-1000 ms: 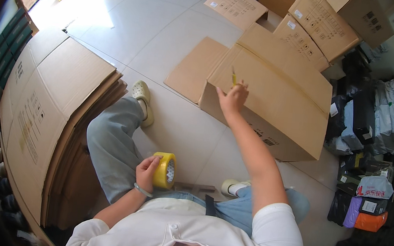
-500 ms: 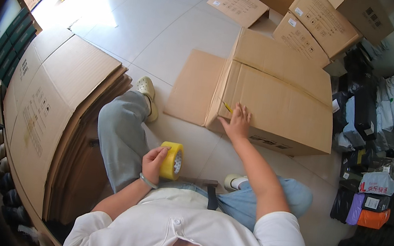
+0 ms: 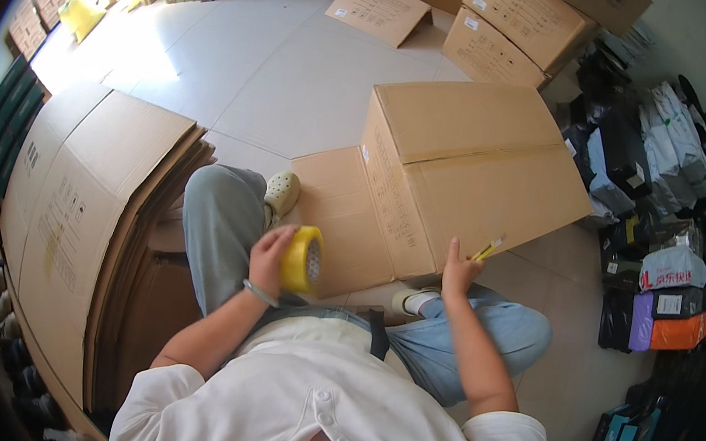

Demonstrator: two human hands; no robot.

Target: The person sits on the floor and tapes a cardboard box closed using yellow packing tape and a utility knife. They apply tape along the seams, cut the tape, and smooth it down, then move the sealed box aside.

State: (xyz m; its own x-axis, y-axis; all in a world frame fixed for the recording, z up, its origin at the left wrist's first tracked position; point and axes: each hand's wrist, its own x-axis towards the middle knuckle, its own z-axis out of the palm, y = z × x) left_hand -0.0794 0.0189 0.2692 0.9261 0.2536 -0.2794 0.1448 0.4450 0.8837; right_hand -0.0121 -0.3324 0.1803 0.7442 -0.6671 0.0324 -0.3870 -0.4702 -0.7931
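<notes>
Clearly, left of centre, your left hand (image 3: 271, 256) has its grip curled around one side of a yellow tape roll (image 3: 301, 260) standing on edge. Low, right of centre, your right hand (image 3: 459, 274) has one digit raised, its grip clasping a slim yellow tool (image 3: 488, 248) by the near edge of a brown carton (image 3: 479, 174); contact there is unclear.

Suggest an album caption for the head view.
Left hand holding a yellow tape roll, right hand a slim yellow tool, beside a cardboard box.
</notes>
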